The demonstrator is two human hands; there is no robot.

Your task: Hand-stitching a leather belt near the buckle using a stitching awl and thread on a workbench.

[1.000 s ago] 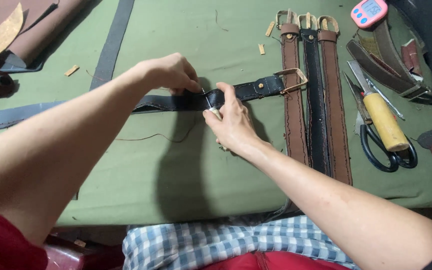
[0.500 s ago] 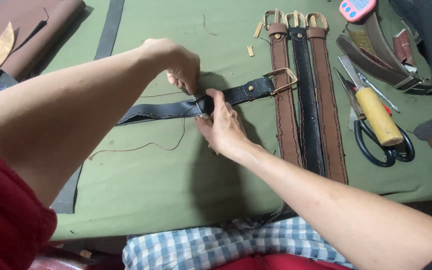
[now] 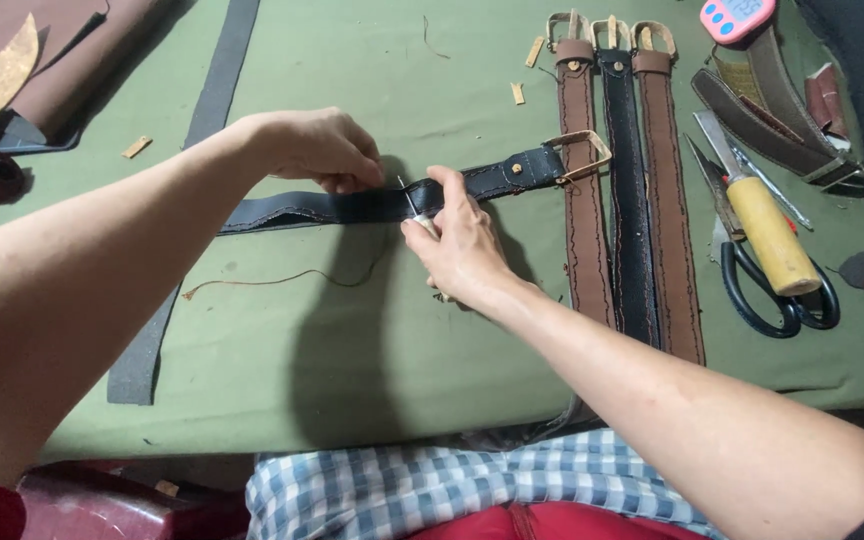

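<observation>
- A black belt point(image 3: 352, 206) lies across the middle of the green bench point(image 3: 352, 60), running from centre left up to a brass buckle point(image 3: 579, 155) right of centre.
- The right hand point(image 3: 462, 240) is clenched around a small pointed tool point(image 3: 410, 205), its metal tip standing on the belt's stitched edge.
- The left hand point(image 3: 317, 148) presses down on the belt just left of the tool, fingers curled over the strap and gripping it.
- A loose brown thread point(image 3: 282, 278) trails on the bench below the belt, toward the left.
- Three finished belts point(image 3: 632, 190), brown, black and brown, lie side by side just right of the buckle, running top to bottom.
- Further right lie black-handled scissors point(image 3: 772, 290) and a yellow-handled knife point(image 3: 767, 232) resting across them.
- A pink gadget point(image 3: 737, 17) sits at the top right edge.
- A long grey strap point(image 3: 207, 95) runs down the left part of the bench; brown leather pieces point(image 3: 42, 60) lie in the upper left corner.
</observation>
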